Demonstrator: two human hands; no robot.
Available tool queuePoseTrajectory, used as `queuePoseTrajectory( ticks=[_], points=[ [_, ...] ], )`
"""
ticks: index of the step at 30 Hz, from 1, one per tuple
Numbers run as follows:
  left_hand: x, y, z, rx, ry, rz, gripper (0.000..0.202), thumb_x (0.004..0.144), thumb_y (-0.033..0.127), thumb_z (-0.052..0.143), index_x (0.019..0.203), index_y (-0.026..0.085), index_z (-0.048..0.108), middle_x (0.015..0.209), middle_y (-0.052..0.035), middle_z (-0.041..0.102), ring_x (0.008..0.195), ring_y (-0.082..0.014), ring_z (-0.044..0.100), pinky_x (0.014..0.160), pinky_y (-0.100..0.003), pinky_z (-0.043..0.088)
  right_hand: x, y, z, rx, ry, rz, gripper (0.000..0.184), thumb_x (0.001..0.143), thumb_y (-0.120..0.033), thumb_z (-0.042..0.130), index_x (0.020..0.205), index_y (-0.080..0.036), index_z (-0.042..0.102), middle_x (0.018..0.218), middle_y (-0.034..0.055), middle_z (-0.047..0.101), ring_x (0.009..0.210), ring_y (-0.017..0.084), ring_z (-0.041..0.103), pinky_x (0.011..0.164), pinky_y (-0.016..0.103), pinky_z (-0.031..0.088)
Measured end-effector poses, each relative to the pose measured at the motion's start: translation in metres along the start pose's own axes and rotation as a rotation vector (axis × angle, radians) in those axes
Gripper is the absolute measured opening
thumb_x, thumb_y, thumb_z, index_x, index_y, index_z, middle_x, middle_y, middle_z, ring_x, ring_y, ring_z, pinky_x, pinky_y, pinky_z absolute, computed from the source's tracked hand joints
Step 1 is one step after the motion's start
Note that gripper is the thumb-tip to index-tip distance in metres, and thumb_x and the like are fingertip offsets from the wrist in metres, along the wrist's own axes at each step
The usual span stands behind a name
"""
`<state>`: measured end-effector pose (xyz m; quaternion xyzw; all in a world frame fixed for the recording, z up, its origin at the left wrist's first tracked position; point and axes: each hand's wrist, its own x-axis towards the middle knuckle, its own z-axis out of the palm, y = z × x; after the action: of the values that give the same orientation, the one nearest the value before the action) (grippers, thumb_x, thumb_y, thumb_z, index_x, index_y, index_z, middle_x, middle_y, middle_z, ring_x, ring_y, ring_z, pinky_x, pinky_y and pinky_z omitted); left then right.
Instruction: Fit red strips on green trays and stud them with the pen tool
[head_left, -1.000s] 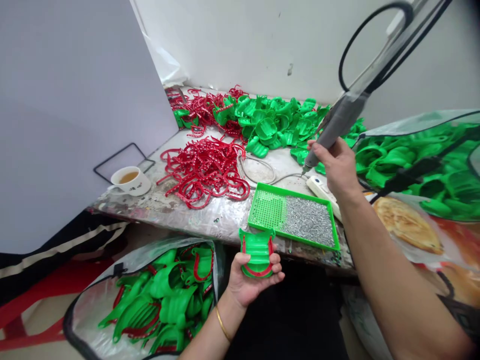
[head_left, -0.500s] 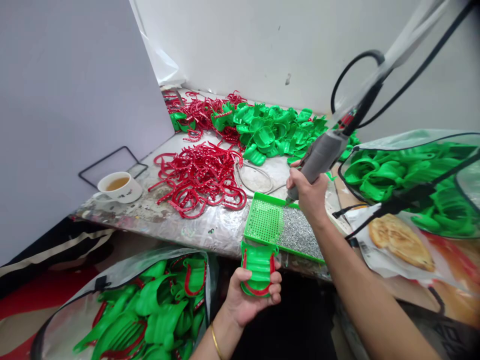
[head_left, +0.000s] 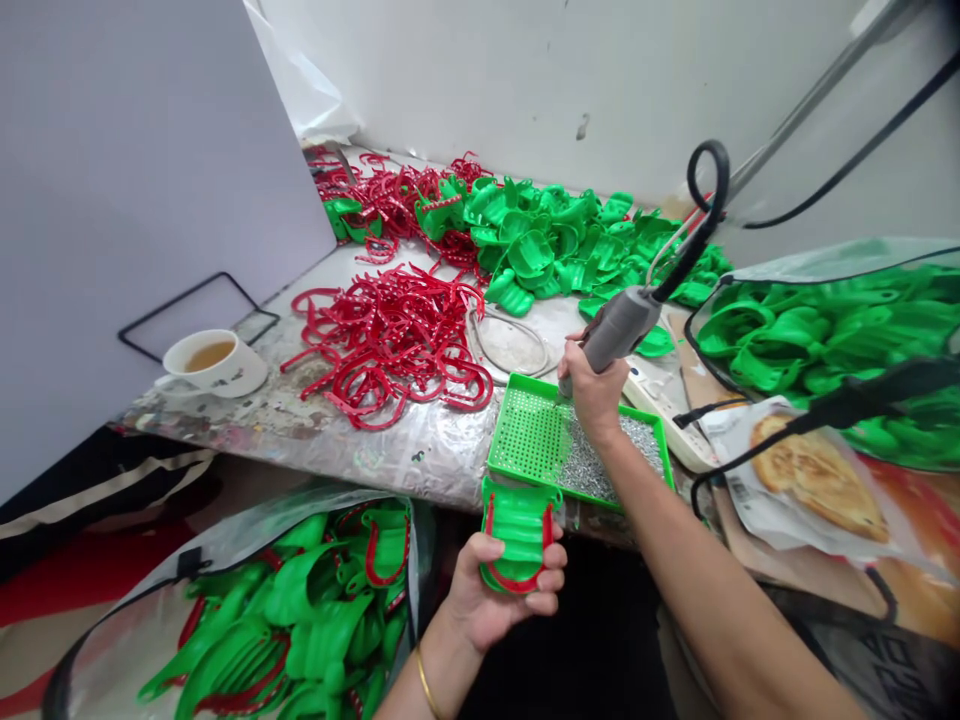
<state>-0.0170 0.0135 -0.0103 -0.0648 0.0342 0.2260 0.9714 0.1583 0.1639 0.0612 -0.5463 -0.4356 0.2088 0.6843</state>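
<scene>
While curled half shut, fingers wrapped across the front, left hand palm up under a green piece with a red rim, just off the near bench edge; around that wrist, a gold bangle. Right hand closed in a firm fist around a grey rotary tool, tip angled down over a green perforated tray, contact with the tray impossible to tell. Right forearm across the tray's near corner, partly hiding grey granules heaped in its right half. From the tool's rear end, a black cable looping up and to the right.

Just right of the right hand, a white power strip; farther right, a clear bag full of green pieces, and below it a flatbread on a paper wrapper. Beyond the hands, on a stained foil-covered bench, a coil of pale wire, a tangled heap of red frames and a pile of green pieces. Far left on the bench, a white cup of tea. Below and left of the left hand, an open bag of green pieces with red rims.
</scene>
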Motion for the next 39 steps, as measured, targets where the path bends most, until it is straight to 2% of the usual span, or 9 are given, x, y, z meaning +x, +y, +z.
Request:
queuePoseTrajectory(
  ticks=[15, 24, 27, 30, 35, 39],
  points=[
    [0.0, 0.002, -0.003, -0.006, -0.021, -0.018, 0.062, 0.062, 0.03, 0.061, 0.115, 0.0, 0.052, 0.09, -0.0102, 0.048, 0.073, -0.0132, 0.046, 0.057, -0.02, 0.029, -0.001, 0.005, 0.002, -0.049, 0.077, 0.004, 0.021, 0.072, -0.031, 0.063, 0.081, -0.013, 0.057, 0.05, -0.0045, 0.051, 0.042, 0.01, 0.05, 0.043, 0.023, 0.042],
    [0.0, 0.003, 0.0, 0.01, 0.017, -0.028, 0.063, 0.059, 0.031, 0.062, 0.114, 0.002, 0.053, 0.088, -0.01, 0.051, 0.072, -0.0125, 0.045, 0.056, -0.02, 0.026, 0.0, 0.005, 0.002, -0.031, 0.061, -0.015, 0.02, 0.073, -0.031, 0.061, 0.085, -0.015, 0.059, 0.051, -0.0052, 0.051, 0.043, 0.009, 0.049, 0.043, 0.022, 0.041],
    [0.0, 0.003, 0.002, 0.006, 0.039, -0.043, 0.062, 0.057, 0.03, 0.063, 0.112, 0.003, 0.055, 0.087, -0.0101, 0.052, 0.071, -0.0122, 0.044, 0.055, -0.021, 0.025, 0.001, -0.006, 0.003, 0.01, 0.084, -0.064, 0.016, 0.073, -0.031, 0.061, 0.083, -0.018, 0.059, 0.051, -0.0061, 0.049, 0.042, 0.009, 0.048, 0.043, 0.023, 0.04],
    [0.0, 0.002, 0.003, -0.004, 0.042, -0.035, 0.062, 0.057, 0.029, 0.063, 0.112, 0.003, 0.054, 0.087, -0.0102, 0.052, 0.071, -0.0127, 0.044, 0.055, -0.021, 0.025, -0.009, -0.03, 0.002, 0.08, 0.069, -0.117, 0.011, 0.076, -0.03, 0.061, 0.08, -0.02, 0.058, 0.05, -0.0064, 0.044, 0.041, 0.009, 0.045, 0.043, 0.024, 0.039],
    [0.0, 0.001, 0.006, -0.021, 0.041, -0.01, 0.062, 0.058, 0.029, 0.061, 0.113, 0.002, 0.053, 0.087, -0.0112, 0.051, 0.071, -0.0131, 0.044, 0.055, -0.022, 0.026, -0.058, -0.075, -0.008, 0.116, -0.038, -0.022, 0.009, 0.078, -0.027, 0.062, 0.084, -0.021, 0.058, 0.052, -0.0063, 0.041, 0.041, 0.009, 0.043, 0.043, 0.024, 0.038],
    [0.0, -0.001, 0.008, -0.006, 0.049, 0.004, 0.061, 0.059, 0.031, 0.059, 0.112, 0.002, 0.053, 0.088, -0.0118, 0.051, 0.072, -0.0136, 0.045, 0.054, -0.021, 0.027, -0.095, -0.086, -0.018, 0.135, -0.101, 0.063, 0.013, 0.078, -0.026, 0.063, 0.088, -0.021, 0.057, 0.053, -0.0069, 0.043, 0.042, 0.008, 0.044, 0.043, 0.024, 0.037]
  ],
)
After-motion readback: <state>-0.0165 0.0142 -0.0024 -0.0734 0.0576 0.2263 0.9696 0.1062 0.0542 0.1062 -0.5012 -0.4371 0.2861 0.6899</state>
